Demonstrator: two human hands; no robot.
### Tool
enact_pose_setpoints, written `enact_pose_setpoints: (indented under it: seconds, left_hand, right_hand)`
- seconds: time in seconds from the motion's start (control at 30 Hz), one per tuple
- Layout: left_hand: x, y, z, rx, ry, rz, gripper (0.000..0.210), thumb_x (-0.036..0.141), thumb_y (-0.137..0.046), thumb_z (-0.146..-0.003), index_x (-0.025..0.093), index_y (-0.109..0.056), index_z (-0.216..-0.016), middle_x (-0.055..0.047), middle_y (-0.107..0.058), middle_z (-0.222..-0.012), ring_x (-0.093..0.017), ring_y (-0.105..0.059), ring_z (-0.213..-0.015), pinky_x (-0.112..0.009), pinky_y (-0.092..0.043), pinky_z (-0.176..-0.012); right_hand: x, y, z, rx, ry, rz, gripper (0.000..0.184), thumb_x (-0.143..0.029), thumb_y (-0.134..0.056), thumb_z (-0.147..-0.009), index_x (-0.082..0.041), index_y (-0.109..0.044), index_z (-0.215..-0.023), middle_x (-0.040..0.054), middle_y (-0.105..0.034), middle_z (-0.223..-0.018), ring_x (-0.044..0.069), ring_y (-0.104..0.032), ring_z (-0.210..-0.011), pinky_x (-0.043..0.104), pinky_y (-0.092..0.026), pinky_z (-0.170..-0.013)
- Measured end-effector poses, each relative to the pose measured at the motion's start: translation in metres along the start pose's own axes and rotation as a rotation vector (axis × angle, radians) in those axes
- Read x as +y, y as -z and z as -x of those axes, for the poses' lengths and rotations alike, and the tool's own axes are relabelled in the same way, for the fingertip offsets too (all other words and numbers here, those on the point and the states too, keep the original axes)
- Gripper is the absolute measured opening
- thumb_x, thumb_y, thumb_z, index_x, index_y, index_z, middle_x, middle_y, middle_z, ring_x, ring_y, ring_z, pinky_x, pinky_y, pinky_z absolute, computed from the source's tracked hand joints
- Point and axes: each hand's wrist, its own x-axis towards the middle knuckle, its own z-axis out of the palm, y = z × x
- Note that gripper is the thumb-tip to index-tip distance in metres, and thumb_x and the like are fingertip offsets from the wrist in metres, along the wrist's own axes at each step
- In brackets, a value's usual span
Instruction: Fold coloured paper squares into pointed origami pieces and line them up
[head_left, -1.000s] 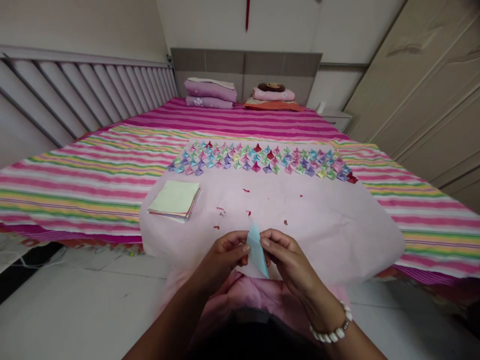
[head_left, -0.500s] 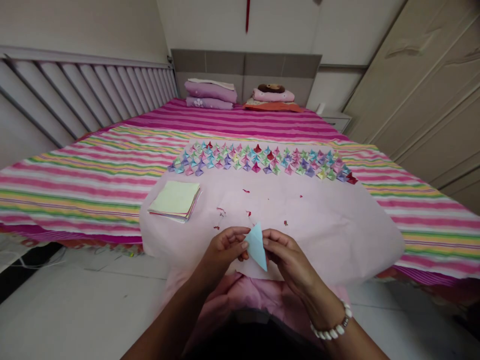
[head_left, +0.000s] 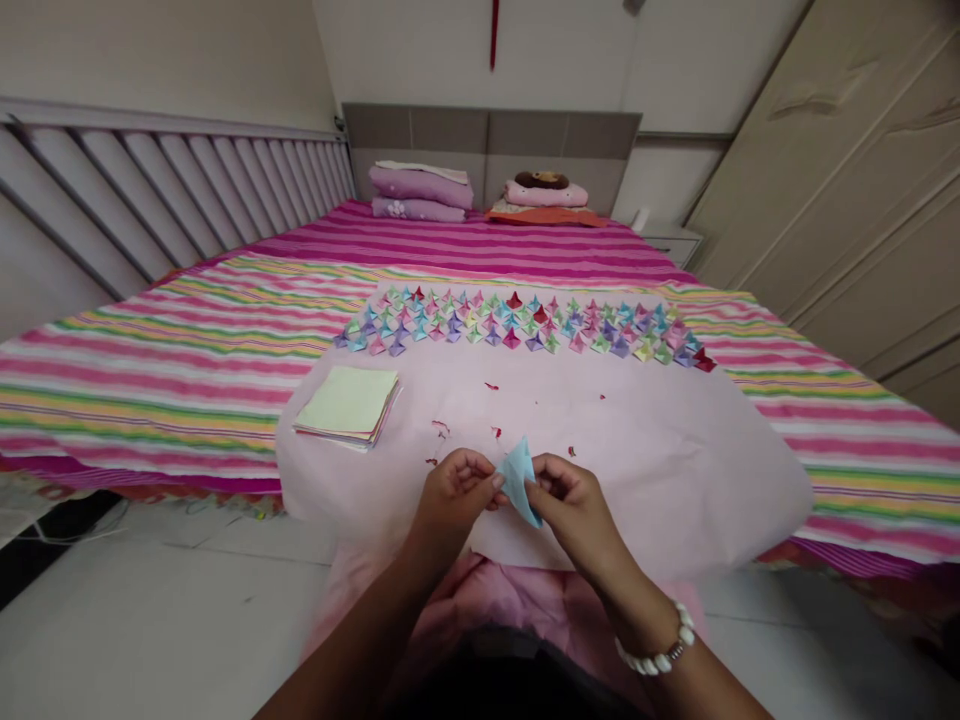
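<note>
Between my two hands is a light blue piece of folded paper (head_left: 519, 482), held above the near edge of a pale pink sheet (head_left: 645, 460). My left hand (head_left: 461, 495) pinches its left corner between thumb and fingers. On the other side, my right hand (head_left: 566, 500) grips the right edge, with the thumb in front and fingers partly hidden behind. The paper looks bent and slightly opened along its right side. Small red scraps (head_left: 440, 430) lie on the sheet just beyond my hands.
Rows of small folded paper pieces (head_left: 510, 337) in many colours line the sheet's far side. A stack of square paper (head_left: 349, 400) lies at the left. The sheet rests on a striped bed (head_left: 187, 350); folded bedding (head_left: 420, 190) sits by the headboard (head_left: 487, 140).
The blue paper has gone from a flat triangle to a bent, slightly opened shape. My right hand has shifted left, its fingers further over the paper's right edge.
</note>
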Motion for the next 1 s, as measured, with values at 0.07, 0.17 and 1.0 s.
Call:
enact_pose_setpoints:
  seconds: [0.07,0.17,1.0]
  left_hand:
    - [-0.003,-0.003,0.001,0.050,-0.023,-0.013,0.027,0.033,-0.075,-0.066,0.018,-0.055,-0.075,0.001,-0.066,-0.063,-0.015,-0.065,-0.061,-0.028,-0.048,-0.063]
    - [-0.003,-0.009,0.006,0.089,-0.065,-0.085,0.028,0.035,-0.070,-0.074,0.018,-0.055,-0.089,0.000,-0.066,-0.065,-0.017,-0.066,-0.066,-0.029,-0.048,-0.067]
    - [-0.004,-0.004,0.014,0.067,-0.519,-0.293,0.033,0.005,-0.057,-0.072,0.023,-0.073,-0.094,-0.006,-0.067,-0.107,-0.017,-0.066,-0.101,-0.028,-0.056,-0.083]
  right_hand:
    - [0.004,0.000,-0.001,0.048,0.031,0.028,0.018,-0.035,-0.072,-0.071,-0.020,-0.064,-0.067,-0.0052,-0.048,-0.050,0.010,-0.039,-0.046,0.024,-0.031,-0.045]
    - [0.010,-0.002,-0.001,0.131,0.103,0.106,0.016,-0.033,-0.067,-0.077,-0.020,-0.064,-0.069,-0.0043,-0.047,-0.053,0.012,-0.040,-0.048,0.025,-0.032,-0.046]
    - [0.003,-0.011,0.013,0.189,0.410,0.065,0.025,-0.010,-0.060,-0.081,-0.029,-0.076,-0.086,0.0014,-0.069,-0.089,0.017,-0.063,-0.085,0.028,-0.047,-0.069]
